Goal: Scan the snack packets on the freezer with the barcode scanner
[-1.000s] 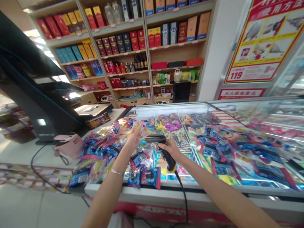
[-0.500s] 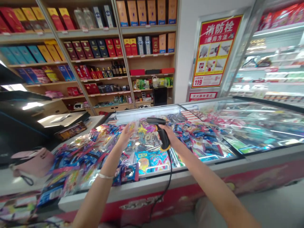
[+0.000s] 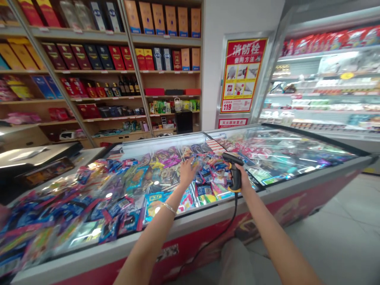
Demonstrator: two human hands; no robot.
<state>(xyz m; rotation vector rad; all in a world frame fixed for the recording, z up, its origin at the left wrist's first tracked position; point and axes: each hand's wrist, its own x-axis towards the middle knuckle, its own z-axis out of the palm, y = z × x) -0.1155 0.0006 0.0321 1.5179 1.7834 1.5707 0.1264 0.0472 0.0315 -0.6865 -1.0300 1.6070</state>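
Note:
My right hand (image 3: 244, 179) is wrapped round the grip of a black and yellow handheld barcode scanner (image 3: 236, 177). The scanner's head points left, and its black cable (image 3: 227, 229) hangs down over the freezer's front. My left hand (image 3: 186, 174), a bracelet on its wrist, is held out over the freezer's glass top, left of the scanner. A small clear packet (image 3: 195, 163) appears to be between its fingers, though it is blurred. Many colourful snack packets (image 3: 86, 206) lie in a heap on the glass at the left.
The glass-topped chest freezer (image 3: 204, 215) runs across in front of me, with packaged goods visible under the glass. Behind are wooden shelves (image 3: 166, 72) of boxed bottles, a red fire-hydrant sign (image 3: 243, 75) and a lit refrigerated display (image 3: 320, 95). A counter (image 3: 89, 152) adjoins at the left.
My view has swung to the right. Both hands have shifted right along the freezer, the left one with the small clear packet and the right one still gripping the barcode scanner.

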